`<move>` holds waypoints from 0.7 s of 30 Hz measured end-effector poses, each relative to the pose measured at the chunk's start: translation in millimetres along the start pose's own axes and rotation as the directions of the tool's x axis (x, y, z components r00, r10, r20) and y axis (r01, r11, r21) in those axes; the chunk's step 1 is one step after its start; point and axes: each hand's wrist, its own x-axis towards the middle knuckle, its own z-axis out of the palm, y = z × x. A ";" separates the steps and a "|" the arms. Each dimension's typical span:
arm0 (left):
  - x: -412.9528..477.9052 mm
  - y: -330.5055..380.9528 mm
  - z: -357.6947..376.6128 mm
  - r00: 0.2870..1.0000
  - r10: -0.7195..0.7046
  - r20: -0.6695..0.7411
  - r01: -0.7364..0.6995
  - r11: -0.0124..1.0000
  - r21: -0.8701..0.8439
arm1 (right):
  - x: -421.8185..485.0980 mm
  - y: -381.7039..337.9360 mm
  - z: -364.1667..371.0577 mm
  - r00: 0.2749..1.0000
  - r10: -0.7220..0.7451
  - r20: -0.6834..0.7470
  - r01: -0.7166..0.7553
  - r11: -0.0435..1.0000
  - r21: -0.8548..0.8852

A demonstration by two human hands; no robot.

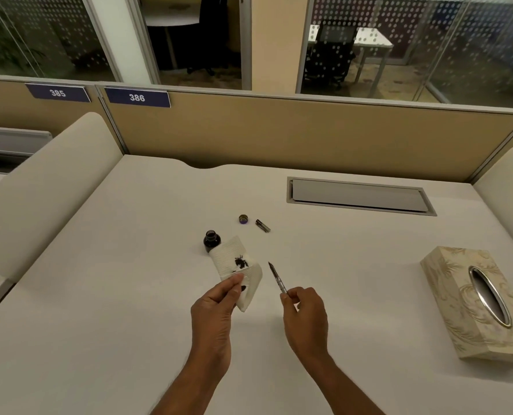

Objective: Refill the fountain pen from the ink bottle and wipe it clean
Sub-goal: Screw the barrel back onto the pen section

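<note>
My right hand (304,317) pinches the back end of the fountain pen (277,278), whose nib points up and away to the left. A white tissue (237,266) with black ink blots hangs from my left hand (216,310), held between thumb and fingers. Tissue and nib are a short gap apart. The open ink bottle (211,240) stands upright just behind the tissue, partly hidden by it. Its round cap (243,219) and the pen's dark cap (262,225) lie further back on the white desk (129,295).
A patterned tissue box (477,301) with a metal-rimmed slot sits at the right. A grey cable flap (358,195) is set into the desk at the back right. A tan partition (279,130) closes the far edge, with padded dividers on both sides.
</note>
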 end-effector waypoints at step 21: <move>41.8 -19.4 -23.3 0.998 -0.051 0.029 0.051 0.999 0.003 | 15.3 49.4 58.7 0.999 -0.020 -0.027 0.011 0.961 -0.276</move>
